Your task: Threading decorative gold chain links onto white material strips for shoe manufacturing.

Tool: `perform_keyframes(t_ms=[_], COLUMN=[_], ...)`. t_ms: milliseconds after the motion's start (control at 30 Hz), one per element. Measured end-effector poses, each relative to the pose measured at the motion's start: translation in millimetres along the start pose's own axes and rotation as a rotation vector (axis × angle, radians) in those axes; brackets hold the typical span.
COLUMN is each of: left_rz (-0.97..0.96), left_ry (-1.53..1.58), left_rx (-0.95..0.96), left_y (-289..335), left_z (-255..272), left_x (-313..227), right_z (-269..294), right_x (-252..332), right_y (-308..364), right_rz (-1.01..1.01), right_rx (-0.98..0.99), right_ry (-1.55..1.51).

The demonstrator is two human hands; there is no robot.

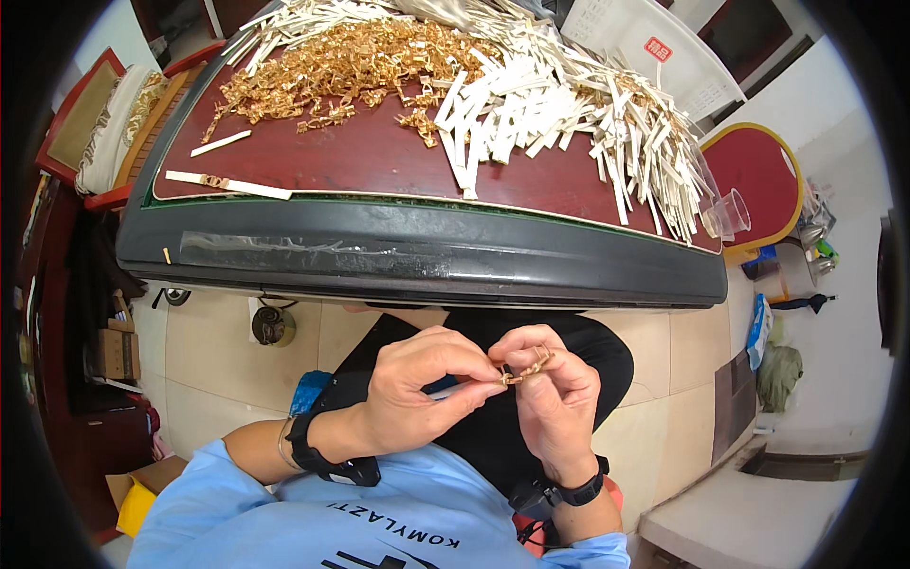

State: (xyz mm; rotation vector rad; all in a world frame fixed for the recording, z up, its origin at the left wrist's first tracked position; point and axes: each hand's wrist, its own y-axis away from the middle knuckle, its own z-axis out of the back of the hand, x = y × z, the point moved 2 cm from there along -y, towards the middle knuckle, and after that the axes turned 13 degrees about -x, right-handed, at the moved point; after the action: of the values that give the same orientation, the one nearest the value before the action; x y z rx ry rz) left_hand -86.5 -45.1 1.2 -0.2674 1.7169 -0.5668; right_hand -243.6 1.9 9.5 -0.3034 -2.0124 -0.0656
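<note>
While 2 hands (pixel 412 384) (pixel 557 408) pinch, golden hardware (pixel 533 366) bridges them.

Left hand (pixel 417 379) and right hand (pixel 559 398) nearly meeting, thumbs (pixel 462 404) pinched against fingers (pixel 455 358), 2 forearms (pixel 261 453) angled inward

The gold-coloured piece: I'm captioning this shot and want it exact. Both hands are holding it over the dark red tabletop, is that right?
Not quite: the place is wrong. The head view shows both hands, left hand and right hand, holding the gold-coloured piece over the lap, not over the dark red tabletop.
</note>
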Motion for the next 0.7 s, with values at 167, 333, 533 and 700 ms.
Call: perform_keyframes(t_ms=[167, 333, 533, 700], left_rz=[0.053, -0.169, -0.536, -0.490], left_ry=[-0.064, -0.356, -0.912, -0.973], left_rx=[0.060, 0.183, 0.176, 0.282], left_y=[-7.1, -58.6, -128.6, -145.8], left_z=[0.7, 18.8, 27.0, 29.9], left_x=[-1.4, -20.3, 9.0, 31.8], right_z=[-4.3, 5.1, 3.6, 0.2], right_x=[3.4, 10.8, -12.0, -14.1], right_y=[-8.3, -12.4, -3.2, -1.0], right_rz=[0.077, 0.129, -0.040, -0.011], right_rx=[0.004, -0.107, -0.031, 0.019], right_ry=[0.049, 0.183, 0.383, 0.399])
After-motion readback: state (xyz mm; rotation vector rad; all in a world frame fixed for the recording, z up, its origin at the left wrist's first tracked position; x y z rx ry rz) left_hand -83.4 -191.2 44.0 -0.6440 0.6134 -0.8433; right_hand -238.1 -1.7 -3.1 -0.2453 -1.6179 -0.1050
